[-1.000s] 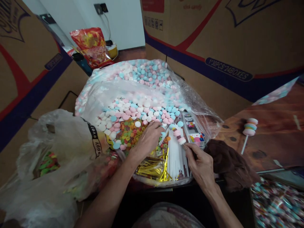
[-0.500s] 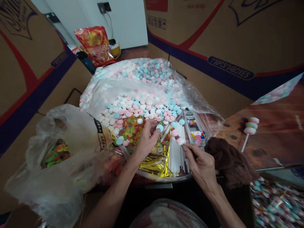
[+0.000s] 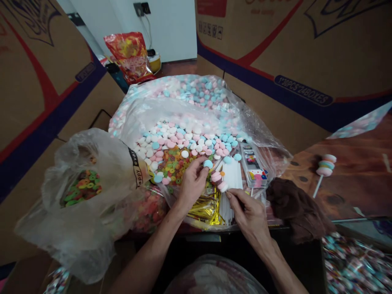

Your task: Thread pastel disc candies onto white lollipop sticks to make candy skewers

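1. Across the reddish-brown wood-patterned surface (image 3: 364,179), toward its far edge, a clear plastic bag of pastel discs (image 3: 177,104) is spread.
2. By the right hand (image 3: 249,208), tightly pinched, a pink-brown-white candy skewer (image 3: 216,177) is held at its lower end, above the near edge.
3. By the left hand (image 3: 194,181), half-curled, a pale-blue round disc (image 3: 208,163) is gripped beside the skewer.

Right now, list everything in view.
Cartons: two, brown, sides
Snack bag: one, red, back
Round candies: many, pastel, centre
Ring candies: many, multicoloured, centre, left
Ties: many, gold, front
Sticks: many, white, beside ties
Case: one, greyish, beside sticks
Cloth: one, brown, right
Loose skewer: one, pastel, right
Plastic bags: several, translucent, left, centre
Wrapped candies: many, mixed, lower corners
Held skewer: one, mostly pink, centre
Pinched candy: one, blue, centre
Left hand: one, on pinched candy
Right hand: one, on held skewer
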Available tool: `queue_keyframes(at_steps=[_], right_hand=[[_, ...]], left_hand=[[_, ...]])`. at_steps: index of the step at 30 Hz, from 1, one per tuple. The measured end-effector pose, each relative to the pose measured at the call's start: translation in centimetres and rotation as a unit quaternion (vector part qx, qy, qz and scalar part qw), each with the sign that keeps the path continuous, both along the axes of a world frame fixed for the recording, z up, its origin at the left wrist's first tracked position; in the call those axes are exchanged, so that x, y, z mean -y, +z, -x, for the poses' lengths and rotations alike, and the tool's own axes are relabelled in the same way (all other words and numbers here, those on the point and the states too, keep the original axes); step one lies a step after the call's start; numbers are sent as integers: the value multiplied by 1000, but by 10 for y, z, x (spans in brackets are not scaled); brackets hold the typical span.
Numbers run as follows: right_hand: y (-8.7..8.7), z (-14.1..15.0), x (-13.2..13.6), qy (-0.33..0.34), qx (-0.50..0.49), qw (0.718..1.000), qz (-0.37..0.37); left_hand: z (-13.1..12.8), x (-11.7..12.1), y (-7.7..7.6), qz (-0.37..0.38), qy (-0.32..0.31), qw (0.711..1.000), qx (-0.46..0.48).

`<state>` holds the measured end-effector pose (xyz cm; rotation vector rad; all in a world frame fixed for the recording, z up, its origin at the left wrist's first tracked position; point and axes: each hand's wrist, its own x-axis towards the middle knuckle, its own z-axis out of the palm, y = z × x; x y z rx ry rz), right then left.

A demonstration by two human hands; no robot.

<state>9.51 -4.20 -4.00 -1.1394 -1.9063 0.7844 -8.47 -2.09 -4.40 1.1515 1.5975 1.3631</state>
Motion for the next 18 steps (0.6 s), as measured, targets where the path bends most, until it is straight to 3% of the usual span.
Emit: queue_keyframes(at_steps=[5,10,18], right_hand=[[0,1,-3,11,18,998,67],[-4,3,-5,-9,9,992,128],[-3,9,-6,-11,20,993,117]], left_hand=[[0,3,-8,-48,11,995,-85],[-1,6,-3,-64,8,982,-178],[-1,3,1,-34,-2,991,-130]])
